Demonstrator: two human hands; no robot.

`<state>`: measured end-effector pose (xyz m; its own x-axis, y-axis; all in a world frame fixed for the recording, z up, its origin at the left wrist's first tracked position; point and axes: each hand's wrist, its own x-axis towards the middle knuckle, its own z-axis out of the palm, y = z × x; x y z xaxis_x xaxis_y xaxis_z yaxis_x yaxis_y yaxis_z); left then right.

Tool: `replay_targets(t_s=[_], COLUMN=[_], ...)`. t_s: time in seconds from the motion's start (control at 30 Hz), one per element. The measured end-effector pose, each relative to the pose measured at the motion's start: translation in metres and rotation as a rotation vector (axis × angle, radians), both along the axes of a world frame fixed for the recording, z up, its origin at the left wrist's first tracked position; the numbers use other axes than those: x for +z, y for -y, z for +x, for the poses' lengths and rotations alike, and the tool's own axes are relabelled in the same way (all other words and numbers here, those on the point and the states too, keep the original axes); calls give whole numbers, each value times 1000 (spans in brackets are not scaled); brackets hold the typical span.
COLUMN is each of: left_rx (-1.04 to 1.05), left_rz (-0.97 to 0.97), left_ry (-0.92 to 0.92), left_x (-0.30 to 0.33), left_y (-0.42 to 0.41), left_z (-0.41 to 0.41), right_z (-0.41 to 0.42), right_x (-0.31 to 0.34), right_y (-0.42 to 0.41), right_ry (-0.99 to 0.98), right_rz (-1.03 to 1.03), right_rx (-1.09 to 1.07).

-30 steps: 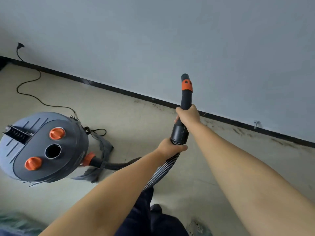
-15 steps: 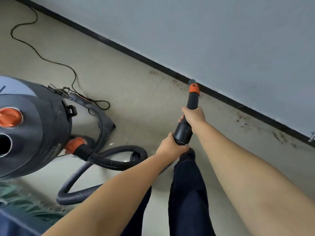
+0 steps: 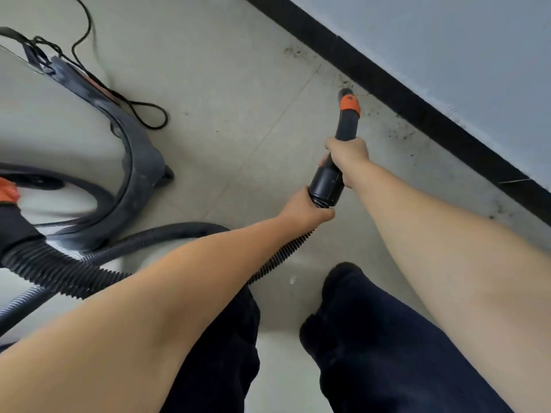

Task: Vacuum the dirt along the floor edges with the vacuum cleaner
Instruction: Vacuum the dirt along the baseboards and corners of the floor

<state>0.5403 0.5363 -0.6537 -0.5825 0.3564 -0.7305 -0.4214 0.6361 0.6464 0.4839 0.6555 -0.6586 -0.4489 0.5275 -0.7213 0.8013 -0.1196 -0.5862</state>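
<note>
Single head view, steeply downward (wide-angle), close over floor [image 3: 238,84] beside wall [image 3: 447,40].

Nozzle [image 3: 346,123]: smooth matt black plastic w/ an orange plastic collar. Hose [image 3: 59,272]: ribbed black plastic, dull. Floor [image 3: 238,84]: smooth pale tile, gritty dirt [image 3: 399,134] seen at 1 o'clock. Skirting [image 3: 417,108]: matt black. Trousers [image 3: 387,353]: dark cloth.

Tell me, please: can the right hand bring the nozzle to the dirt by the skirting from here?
Probably yes. The right hand grips the nozzle, whose tip already lies close to the dirt by the skirting. Only bare floor lies between them.
</note>
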Motion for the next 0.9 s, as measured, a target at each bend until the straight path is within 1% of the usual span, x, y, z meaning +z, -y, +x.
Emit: replay_targets(t_s=[0.07, 0.13, 0.17, 0.23, 0.3, 0.43, 0.57, 0.63, 0.73, 0.9], left_rx=[74, 158, 184, 178, 127, 37, 50, 59, 66, 75], left_rz=[0, 42, 63, 67, 51, 51, 80, 47, -16, -8], left_ry=[3, 38, 68, 125, 162, 171, 221, 238, 252, 306], left_x=[-34, -67, -80, -99, -100, -67, -42, -52, -77, -99], left_y=[-6, -17, -22, -31, -36, -53, -73, -75, -68, -68], left_z=[-4, 0, 3, 3, -7, -40, -40, -30, -17, -20], right_z=[-14, -24, -27, -27, -29, -42, -40, -31, -18, -16], right_x=[-31, -63, -77, -97, -103, -82, -64, -70, -92, -106], right_y=[-1, -5, -7, -11, -19, -52, -74, -71, -61, -60], right_ry=[-10, 6, 21, 53, 57, 6, 7, 36, 37, 12], right_rz=[16, 40, 48, 50, 45, -19, -25, -57, -51, -3], right_rx=[71, 198, 259, 312, 321, 251, 221, 240, 196, 152])
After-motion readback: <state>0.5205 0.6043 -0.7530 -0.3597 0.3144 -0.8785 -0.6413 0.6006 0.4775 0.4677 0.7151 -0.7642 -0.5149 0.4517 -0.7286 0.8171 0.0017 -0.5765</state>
